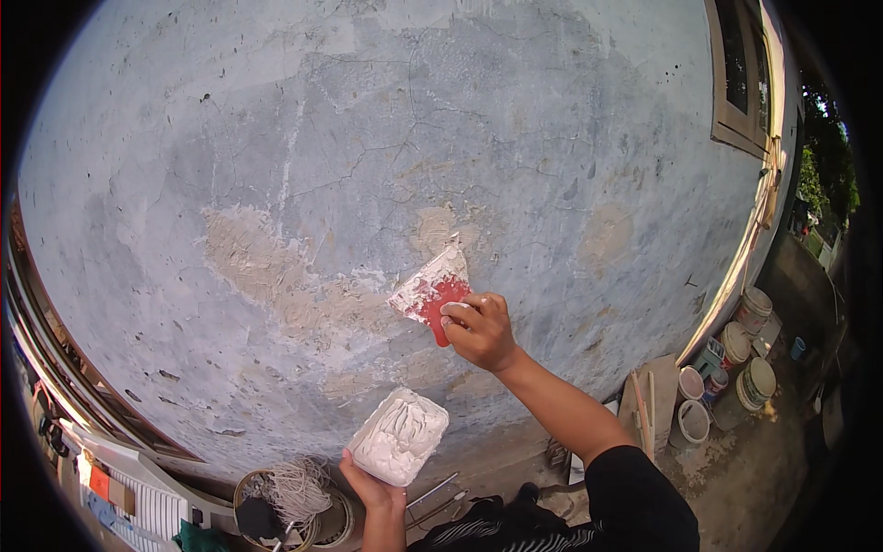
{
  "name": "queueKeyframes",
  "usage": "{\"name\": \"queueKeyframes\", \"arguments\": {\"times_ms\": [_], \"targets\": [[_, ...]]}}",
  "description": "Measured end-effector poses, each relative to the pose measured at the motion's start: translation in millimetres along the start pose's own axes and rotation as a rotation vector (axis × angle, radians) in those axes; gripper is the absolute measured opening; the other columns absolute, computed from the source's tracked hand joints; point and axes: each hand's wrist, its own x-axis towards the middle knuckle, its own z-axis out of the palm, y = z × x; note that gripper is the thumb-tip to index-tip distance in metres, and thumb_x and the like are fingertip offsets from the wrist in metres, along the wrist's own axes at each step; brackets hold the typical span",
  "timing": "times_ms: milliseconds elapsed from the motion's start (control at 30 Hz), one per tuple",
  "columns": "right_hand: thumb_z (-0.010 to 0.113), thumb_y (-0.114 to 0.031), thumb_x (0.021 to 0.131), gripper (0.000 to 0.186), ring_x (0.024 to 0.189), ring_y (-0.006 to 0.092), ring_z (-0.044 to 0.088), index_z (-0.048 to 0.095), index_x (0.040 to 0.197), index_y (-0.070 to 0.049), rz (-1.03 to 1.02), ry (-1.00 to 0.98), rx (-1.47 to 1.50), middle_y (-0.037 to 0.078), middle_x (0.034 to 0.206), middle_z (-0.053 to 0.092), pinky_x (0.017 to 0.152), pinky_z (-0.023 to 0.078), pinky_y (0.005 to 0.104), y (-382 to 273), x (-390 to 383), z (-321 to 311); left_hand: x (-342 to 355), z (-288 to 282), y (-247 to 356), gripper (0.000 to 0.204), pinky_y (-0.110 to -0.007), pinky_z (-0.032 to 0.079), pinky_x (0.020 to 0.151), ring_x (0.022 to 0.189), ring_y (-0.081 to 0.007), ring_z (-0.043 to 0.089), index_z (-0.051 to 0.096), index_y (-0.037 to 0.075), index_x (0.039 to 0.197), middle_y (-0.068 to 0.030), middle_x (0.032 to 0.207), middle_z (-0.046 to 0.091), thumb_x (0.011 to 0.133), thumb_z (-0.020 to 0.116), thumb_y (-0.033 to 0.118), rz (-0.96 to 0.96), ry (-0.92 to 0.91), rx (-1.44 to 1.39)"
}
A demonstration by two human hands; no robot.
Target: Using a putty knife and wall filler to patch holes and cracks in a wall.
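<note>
My right hand [483, 329] is closed round a red putty knife [444, 295], whose wide blade is smeared with whitish filler. The blade's edge lies at or close to the wall [515, 156], just below a small beige patch [441, 225]; whether it touches I cannot tell. Lower down, my left hand [375, 483] grips a rectangular tub [401, 437] of white filler from below, its thumb at the side. The bluish-grey wall is cracked and stained. A broad beige patch [276, 281] of rough filler spreads to the left of the knife.
A round container [342, 529] with a bundle of string [299, 488] stands at the wall's foot, lower left. Several buckets [693, 421] crowd the ground at right, near a leaning board [659, 396]. A framed window [740, 78] is at upper right.
</note>
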Motion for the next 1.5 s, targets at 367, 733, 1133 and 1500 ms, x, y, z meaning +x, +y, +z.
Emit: {"name": "queueKeyframes", "arguments": {"times_ms": [367,733,1133,1500], "targets": [[0.074,-0.002,0.073,0.017,0.087,0.0196,0.062,0.061,0.080,-0.011,0.105,0.090,0.138,0.000,0.097,0.068,0.079,0.048,0.0350,2,16,-42,-3,1,2,0.075,-0.047,0.043,0.107,0.127,-0.0361,0.053,0.044,-0.003,0.141,-0.0196,0.140,0.052,0.095,0.040,0.056,0.002,0.009,0.017],[0.067,-0.009,0.096,0.014,0.086,0.0070,0.061,0.056,0.102,-0.002,1.086,0.343,0.978,0.006,0.098,0.067,0.076,0.052,0.0241,45,40,-31,-7,7,0,0.075,-0.046,0.043,0.107,0.127,-0.0360,0.054,0.044,-0.004,0.140,-0.0199,0.140,0.053,0.095,0.040,0.055,-0.013,-0.023,0.029],[0.068,-0.007,0.092,0.013,0.074,0.0061,0.059,0.056,0.093,-0.002,1.132,0.328,0.595,0.003,0.086,0.067,0.065,0.048,0.0250,62,10,-21,-10,4,4,0.073,-0.046,0.043,0.107,0.126,-0.0361,0.054,0.045,-0.003,0.140,-0.0195,0.140,0.053,0.095,0.040,0.055,0.002,-0.007,0.012],[0.064,-0.003,0.095,0.010,0.078,0.0060,0.058,0.054,0.096,-0.004,1.040,0.387,0.658,0.001,0.090,0.062,0.070,0.049,0.0223,44,17,-67,-8,1,2,0.071,-0.046,0.045,0.106,0.125,-0.0353,0.055,0.046,-0.003,0.139,-0.0189,0.138,0.054,0.095,0.041,0.053,-0.012,0.005,0.007]]}}
